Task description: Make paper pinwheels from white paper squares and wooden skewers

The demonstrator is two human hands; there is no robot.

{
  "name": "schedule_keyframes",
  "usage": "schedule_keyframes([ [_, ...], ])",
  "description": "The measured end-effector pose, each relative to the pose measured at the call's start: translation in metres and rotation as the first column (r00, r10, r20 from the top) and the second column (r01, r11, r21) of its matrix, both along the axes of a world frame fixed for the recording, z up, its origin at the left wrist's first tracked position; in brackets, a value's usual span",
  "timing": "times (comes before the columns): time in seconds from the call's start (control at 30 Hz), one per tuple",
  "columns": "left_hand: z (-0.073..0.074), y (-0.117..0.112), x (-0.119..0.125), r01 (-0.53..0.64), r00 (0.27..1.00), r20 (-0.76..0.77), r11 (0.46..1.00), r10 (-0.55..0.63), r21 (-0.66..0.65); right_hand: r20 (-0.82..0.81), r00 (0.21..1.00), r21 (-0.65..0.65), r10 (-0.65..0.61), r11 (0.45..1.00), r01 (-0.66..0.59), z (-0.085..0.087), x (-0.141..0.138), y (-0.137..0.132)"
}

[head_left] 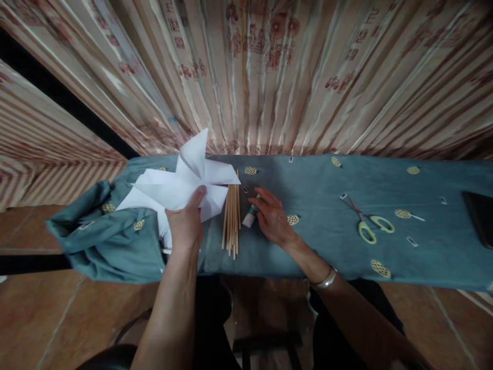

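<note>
My left hand [185, 220] grips a white paper pinwheel [194, 159], its thumb pressed near the folded centre. Other folded white paper [148, 192] lies to its left, partly overlapped by the pinwheel and hand. Over the upper end of a small white glue stick [249, 220] with a green label, my right hand [274, 218] reaches with its fingers apart. Whether the fingertips touch the stick, I cannot tell. Between both hands lies a bunch of thin wooden sticks [231, 221], their far ends close to the pinwheel's tip.
Scissors with green handles [367, 226] lie partly spread on the blue-green cloth [316, 190] to the right. A dark flat object [479, 218] rests at the far right. Bunched cloth [100, 231] hangs over the left end. A pleated curtain [262, 103] stands behind the table.
</note>
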State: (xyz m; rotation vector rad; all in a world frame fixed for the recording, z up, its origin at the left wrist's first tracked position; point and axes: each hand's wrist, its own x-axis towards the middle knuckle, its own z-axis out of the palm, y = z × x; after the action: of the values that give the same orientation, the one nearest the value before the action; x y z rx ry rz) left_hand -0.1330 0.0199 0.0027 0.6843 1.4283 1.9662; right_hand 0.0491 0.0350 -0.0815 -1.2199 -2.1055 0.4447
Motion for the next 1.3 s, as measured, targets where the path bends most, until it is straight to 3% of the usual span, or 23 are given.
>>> schedule_keyframes([
  [0.17,0.003,-0.002,0.003,0.057,0.998,0.004,0.998,-0.057,-0.039,-0.041,0.999,0.011,-0.017,1.000,0.017,-0.004,-0.002,0.001],
  [0.3,0.009,-0.001,-0.009,-0.004,0.999,0.033,0.999,0.002,0.052,-0.071,0.997,0.012,-0.022,1.000,0.022,0.001,-0.005,0.007],
  [0.47,0.014,-0.004,-0.021,-0.053,0.991,0.128,0.997,0.046,0.055,-0.072,0.997,0.016,0.037,0.999,-0.036,0.016,-0.023,0.029],
  [0.8,0.014,-0.006,-0.029,-0.097,0.980,0.182,0.992,0.080,0.083,0.195,0.978,0.049,0.068,0.996,-0.079,0.044,-0.087,0.076],
  [1.0,0.014,-0.005,-0.030,-0.088,0.982,0.177,0.991,0.069,0.103,0.337,0.940,0.023,0.048,0.998,-0.059,0.050,-0.099,0.088],
  [1.3,0.014,-0.006,-0.028,-0.051,0.988,0.147,0.993,0.036,0.102,0.413,0.909,-0.007,0.051,0.999,-0.053,0.050,-0.111,0.096],
])
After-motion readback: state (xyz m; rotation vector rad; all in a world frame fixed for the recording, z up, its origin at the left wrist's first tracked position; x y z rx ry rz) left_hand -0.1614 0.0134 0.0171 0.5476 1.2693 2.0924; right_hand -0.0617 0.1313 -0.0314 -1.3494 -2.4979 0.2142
